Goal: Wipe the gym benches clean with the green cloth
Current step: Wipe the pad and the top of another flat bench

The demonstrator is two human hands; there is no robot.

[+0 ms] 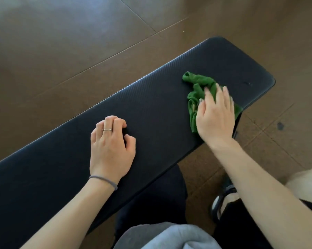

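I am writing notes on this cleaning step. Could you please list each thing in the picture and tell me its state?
green cloth: crumpled, lying on the bench pad, pressed under the right hand.
right hand: fingers fairly straight, flat on the cloth.
left hand: fingers curled, holding nothing, resting on the pad.
bench pad: black, a small mark near its far end.

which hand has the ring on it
The left hand, resting with curled fingers on the black bench; the right hand presses the green cloth and shows no ring.
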